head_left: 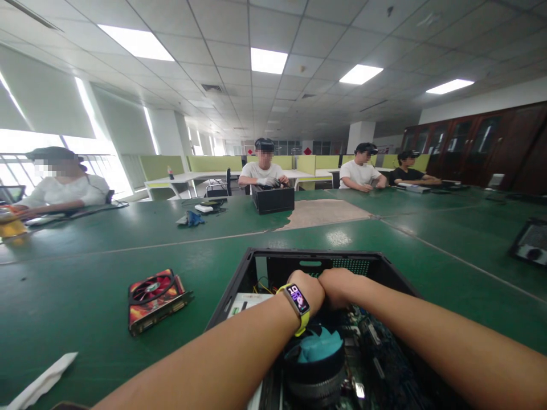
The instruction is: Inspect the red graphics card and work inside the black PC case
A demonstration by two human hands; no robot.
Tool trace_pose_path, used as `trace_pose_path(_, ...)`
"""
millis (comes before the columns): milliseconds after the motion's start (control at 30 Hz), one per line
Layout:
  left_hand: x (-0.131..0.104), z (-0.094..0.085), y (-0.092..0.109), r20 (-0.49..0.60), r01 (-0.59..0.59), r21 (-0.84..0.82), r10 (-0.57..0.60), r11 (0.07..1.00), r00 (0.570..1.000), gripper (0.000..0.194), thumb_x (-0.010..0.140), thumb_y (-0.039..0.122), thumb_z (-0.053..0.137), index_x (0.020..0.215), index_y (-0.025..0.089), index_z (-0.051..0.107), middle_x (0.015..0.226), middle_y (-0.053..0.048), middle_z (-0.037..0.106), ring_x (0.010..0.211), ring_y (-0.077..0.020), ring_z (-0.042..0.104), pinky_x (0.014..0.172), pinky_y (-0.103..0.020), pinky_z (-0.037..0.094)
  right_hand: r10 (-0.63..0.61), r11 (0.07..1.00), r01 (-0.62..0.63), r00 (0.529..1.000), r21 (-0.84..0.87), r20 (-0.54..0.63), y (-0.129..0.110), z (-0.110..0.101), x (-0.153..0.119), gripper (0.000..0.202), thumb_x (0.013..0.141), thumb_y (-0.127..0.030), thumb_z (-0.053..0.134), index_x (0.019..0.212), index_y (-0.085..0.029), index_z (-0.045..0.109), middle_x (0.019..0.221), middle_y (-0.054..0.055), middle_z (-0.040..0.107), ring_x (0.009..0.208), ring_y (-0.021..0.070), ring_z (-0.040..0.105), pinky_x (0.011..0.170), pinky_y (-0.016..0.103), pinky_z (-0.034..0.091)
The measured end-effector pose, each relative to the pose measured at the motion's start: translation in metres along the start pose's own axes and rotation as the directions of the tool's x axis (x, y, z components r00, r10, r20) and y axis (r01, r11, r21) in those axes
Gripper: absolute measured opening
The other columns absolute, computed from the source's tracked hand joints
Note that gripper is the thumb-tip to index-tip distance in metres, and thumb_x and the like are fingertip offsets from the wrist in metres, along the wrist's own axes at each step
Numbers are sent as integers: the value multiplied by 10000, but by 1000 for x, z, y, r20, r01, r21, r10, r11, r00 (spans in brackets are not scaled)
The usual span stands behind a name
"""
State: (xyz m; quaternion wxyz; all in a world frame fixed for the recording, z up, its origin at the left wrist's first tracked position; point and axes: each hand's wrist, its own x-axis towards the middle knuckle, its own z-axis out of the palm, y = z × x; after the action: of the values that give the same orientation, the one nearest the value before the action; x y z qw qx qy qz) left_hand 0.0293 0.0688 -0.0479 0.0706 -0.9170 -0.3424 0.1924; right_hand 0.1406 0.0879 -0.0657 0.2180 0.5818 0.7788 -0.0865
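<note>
An open black computer case (239,273) lies in front of me with its inside facing up. Both my left hand (308,287) and my right hand (339,286) reach into its far part, side by side and seemingly touching. Their backs face me, so the fingers and anything in them are hidden. Below my left wrist sits a CPU cooler (316,364) with a light-blue fan. The motherboard (387,364) shows under my right forearm. A silver drive or power unit (248,304) and thin coloured wires are at the case's left side.
On the green table (85,285), a red and black graphics card (156,299) lies left of the case. A strip of white paper or tissue (43,378) is at the near left. Across the table a person (265,168) works at a black box (273,199); other people sit left and right.
</note>
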Motion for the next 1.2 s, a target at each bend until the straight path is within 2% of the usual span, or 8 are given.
trace_pose_path(167,0,3,1,0,-25,2,25,1000,1000,192,841,170,546,940,140,707,1012,-150,722,947,-278,679,805,-403,546,19,1000,-17,997,-25,79,-2,-2,-1,361,490,-293,782,820,-152,740,855,116,731,869,290,689,744,333,542)
trace_pose_path(433,4,8,-1,5,-16,12,16,1000,1000,172,815,188,588,933,152,708,987,-151,726,924,-291,685,764,-419,559,-29,999,25,988,31,149,4,3,5,356,515,-355,770,787,-127,735,750,77,725,672,228,682,624,304,542)
trace_pose_path(600,2,6,1,18,-28,32,27,999,999,182,799,203,612,946,161,710,980,-146,730,905,-272,686,772,-390,555,-32,999,30,989,14,144,1,1,1,335,505,-335,784,773,-140,739,789,86,732,788,247,688,690,300,535)
trace_pose_path(733,1,4,1,18,-43,56,42,998,999,190,764,239,666,942,186,707,970,-116,737,893,-248,685,807,-367,543,-23,1000,24,997,-7,76,-3,-3,-2,498,444,-339,818,897,-151,737,934,116,730,896,273,678,739,300,523)
trace_pose_path(933,1,4,1,20,-48,57,47,997,999,176,805,233,617,941,173,710,977,-130,735,899,-249,689,790,-362,554,-15,1000,15,988,1,152,-3,-2,-2,376,460,-317,814,770,-120,736,764,100,730,776,261,687,679,313,535)
trace_pose_path(1100,5,9,1,10,-65,43,64,997,998,179,754,222,677,923,175,712,944,-128,738,892,-262,693,807,-386,553,-11,1000,13,993,-20,120,-8,-6,-6,408,469,-304,812,833,-135,742,828,110,732,875,295,681,764,357,531)
trace_pose_path(1200,9,15,1,-18,-78,14,79,997,997,169,703,199,722,871,174,717,910,-132,739,883,-280,691,801,-411,555,7,1000,-4,990,-15,138,-11,-9,-10,380,475,-329,812,806,-155,743,779,93,726,894,292,677,785,351,525)
